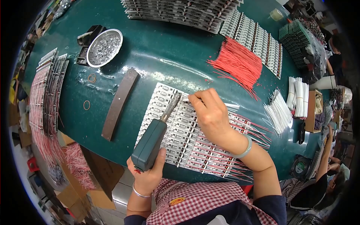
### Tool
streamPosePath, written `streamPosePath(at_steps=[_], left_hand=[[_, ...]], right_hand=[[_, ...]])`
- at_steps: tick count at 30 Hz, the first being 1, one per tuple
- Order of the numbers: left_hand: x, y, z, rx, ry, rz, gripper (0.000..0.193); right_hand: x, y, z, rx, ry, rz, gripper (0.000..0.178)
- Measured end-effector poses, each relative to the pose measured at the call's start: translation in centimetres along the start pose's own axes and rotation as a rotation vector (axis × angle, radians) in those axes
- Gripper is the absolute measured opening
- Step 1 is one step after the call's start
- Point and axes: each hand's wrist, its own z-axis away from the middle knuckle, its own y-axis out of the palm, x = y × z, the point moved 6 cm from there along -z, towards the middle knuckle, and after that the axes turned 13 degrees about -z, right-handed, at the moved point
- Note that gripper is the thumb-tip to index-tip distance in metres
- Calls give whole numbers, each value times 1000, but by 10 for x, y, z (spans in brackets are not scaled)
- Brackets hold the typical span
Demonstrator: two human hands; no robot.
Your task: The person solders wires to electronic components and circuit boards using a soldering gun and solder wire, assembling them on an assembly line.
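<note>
My left hand (148,176) is wrapped round a dark green soldering gun (150,142), whose metal tip points away from me. That tip meets the upper part of a pale panel (170,129) made of rows of small units with metal parts. Just right of the tip, the fingers of my right hand (212,116) are pinched together low over the panel. White wires (233,106) stick out past this hand on its right; the pinched ends are mostly hidden by the fingers. Red and white wires (215,155) run from the panel's right-hand rows toward the lower right.
Left of the panel lie a brown bar (119,105) and a silver bowl (105,48) of metal bits. Red wires (240,62) and white wires (278,112) lie in piles at the right. Stacked panels (180,13) stand at the back, wired panels (45,93) at the left edge.
</note>
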Motion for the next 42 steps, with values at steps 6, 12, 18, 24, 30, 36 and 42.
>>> streamPosePath(at_steps=[6, 12, 18, 24, 30, 36, 42], left_hand=[[-11, 5, -8, -9, 138, -20, 21], [-10, 6, -8, 2, 84, 15, 20], [1, -2, 1, -3, -38, 6, 20], [-13, -2, -4, -55, 136, -39, 20], [-8, -1, -3, -31, 120, -56, 20], [-11, 0, -4, -7, 96, -54, 19], [-14, -1, -5, -13, 138, -63, 20]], right_hand=[[0, 1, 1, -1, 18, -4, 34], [2, -2, -1, -60, 41, -41, 34], [3, -3, 2, -50, 24, -54, 36], [4, -2, 1, -39, 23, -59, 35], [3, -1, 2, -10, -2, -42, 34], [4, 0, 2, 18, -22, -24, 35], [4, 0, 3, 30, -12, -26, 34]])
